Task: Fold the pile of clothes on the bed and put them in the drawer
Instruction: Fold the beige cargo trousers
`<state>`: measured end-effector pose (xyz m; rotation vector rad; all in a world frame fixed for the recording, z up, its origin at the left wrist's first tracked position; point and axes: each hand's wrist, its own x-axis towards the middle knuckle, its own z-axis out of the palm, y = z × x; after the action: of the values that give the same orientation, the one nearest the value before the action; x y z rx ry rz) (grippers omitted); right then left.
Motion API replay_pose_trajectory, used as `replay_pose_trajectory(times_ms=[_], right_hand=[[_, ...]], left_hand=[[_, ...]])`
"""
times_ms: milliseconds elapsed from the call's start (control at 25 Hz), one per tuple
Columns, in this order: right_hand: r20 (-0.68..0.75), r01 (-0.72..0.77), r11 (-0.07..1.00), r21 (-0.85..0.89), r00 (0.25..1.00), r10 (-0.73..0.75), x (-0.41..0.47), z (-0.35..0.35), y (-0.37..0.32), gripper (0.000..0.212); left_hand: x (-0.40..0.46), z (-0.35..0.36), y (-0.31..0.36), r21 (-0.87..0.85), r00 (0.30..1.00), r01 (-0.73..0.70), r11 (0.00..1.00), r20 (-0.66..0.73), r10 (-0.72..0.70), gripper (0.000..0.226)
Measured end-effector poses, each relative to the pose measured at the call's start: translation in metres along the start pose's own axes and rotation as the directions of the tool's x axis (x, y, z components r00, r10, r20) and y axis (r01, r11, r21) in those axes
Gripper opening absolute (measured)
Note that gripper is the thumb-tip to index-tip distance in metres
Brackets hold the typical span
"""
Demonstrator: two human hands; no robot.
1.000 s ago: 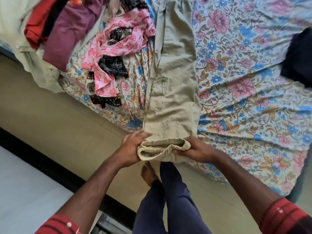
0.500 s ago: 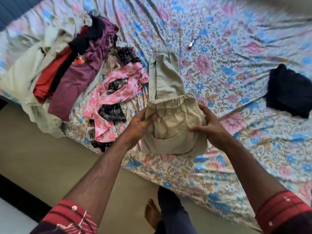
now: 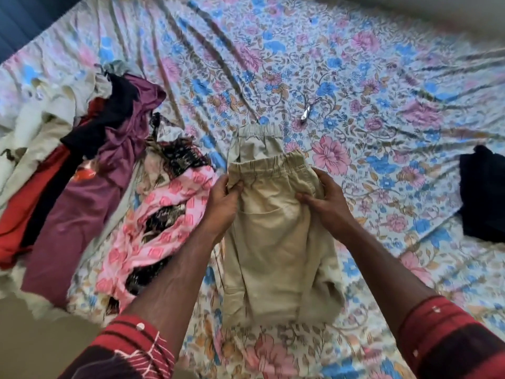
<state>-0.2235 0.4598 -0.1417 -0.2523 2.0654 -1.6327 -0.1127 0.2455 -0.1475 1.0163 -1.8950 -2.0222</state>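
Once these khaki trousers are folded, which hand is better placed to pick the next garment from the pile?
Left. The left hand grips the khaki trousers right beside the pink patterned garment at the pile's edge; the right hand holds the far side, away from it.

Floral-sheeted bed (image 3: 355, 64) bears khaki trousers (image 3: 273, 242), a clothes pile (image 3: 95, 165), a folded dark garment (image 3: 483, 192)

Both forearms reach forward, red sleeves pushed back; left hand (image 3: 222, 201) pinches with curled fingers; right hand (image 3: 326, 202) grips likewise, thumb seemingly on top.
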Motion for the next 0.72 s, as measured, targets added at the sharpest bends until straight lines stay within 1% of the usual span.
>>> replay_pose_trajectory(times_ms=[80, 120, 240, 320, 360, 400, 480, 520, 560, 600, 640, 680, 720], right_hand=[[-0.008, 0.03, 0.999, -0.036, 1.0, -0.03, 0.049, 0.005, -0.004, 0.059], [-0.019, 0.04, 0.998, -0.045, 0.999, -0.041, 0.077, 0.007, -0.003, 0.058], [-0.034, 0.051, 0.994, -0.1, 0.998, -0.055, 0.159, 0.02, 0.003, 0.059], [-0.037, 0.024, 0.992, -0.122, 0.999, -0.029, 0.2, 0.033, 0.009, 0.063], [-0.039, -0.006, 0.987, -0.16, 0.999, 0.0, 0.214, 0.039, 0.015, 0.065], [-0.045, -0.035, 0.975, -0.22, 0.999, 0.026, 0.222, 0.045, 0.022, 0.067], [-0.089, -0.062, 0.941, -0.333, 0.995, 0.034, 0.234, 0.053, 0.04, 0.068], [-0.108, -0.063, 0.931, -0.359, 0.994, 0.026, 0.236, 0.055, 0.045, 0.068], [-0.122, -0.057, 0.922, -0.384, 0.992, 0.011, 0.234, 0.057, 0.048, 0.068], [-0.135, -0.04, 0.888, -0.458, 0.991, -0.025, 0.229, 0.059, 0.05, 0.067], [-0.139, -0.002, 0.805, -0.593, 0.985, -0.1, 0.224, 0.061, 0.051, 0.067], [-0.094, 0.072, 0.655, -0.752, 0.972, -0.214, 0.216, 0.064, 0.053, 0.066], [0.026, 0.176, 0.474, -0.863, 0.951, -0.307, 0.207, 0.067, 0.057, 0.064]], left_hand=[[0.048, 0.007, 0.006, 0.014, 0.998, 0.0, 1.0, -0.057, 0.001, 0.022], [0.076, 0.009, 0.009, 0.043, 0.997, 0.006, 0.999, -0.078, -0.002, 0.026], [0.15, 0.017, 0.019, 0.219, 0.991, 0.05, 0.974, -0.134, -0.021, 0.03], [0.19, 0.022, 0.023, 0.314, 0.982, 0.1, 0.944, -0.186, -0.042, 0.034], [0.203, 0.025, 0.021, 0.358, 0.979, 0.113, 0.927, -0.199, -0.043, 0.039], [0.211, 0.028, 0.017, 0.417, 0.978, 0.105, 0.903, -0.208, -0.018, 0.048], [0.213, 0.034, -0.006, 0.599, 0.971, 0.076, 0.797, -0.225, 0.076, 0.069], [0.201, 0.039, -0.023, 0.683, 0.971, 0.029, 0.729, -0.192, 0.141, 0.074], [0.183, 0.045, -0.04, 0.752, 0.971, -0.053, 0.657, -0.115, 0.211, 0.076], [0.162, 0.049, -0.058, 0.809, 0.96, -0.159, 0.567, -0.007, 0.279, 0.076], [0.143, 0.051, -0.073, 0.852, 0.94, -0.257, 0.456, 0.111, 0.321, 0.077], [0.132, 0.051, -0.086, 0.877, 0.923, -0.325, 0.354, 0.214, 0.318, 0.079], [0.126, 0.046, -0.098, 0.886, 0.916, -0.363, 0.287, 0.284, 0.282, 0.079]])
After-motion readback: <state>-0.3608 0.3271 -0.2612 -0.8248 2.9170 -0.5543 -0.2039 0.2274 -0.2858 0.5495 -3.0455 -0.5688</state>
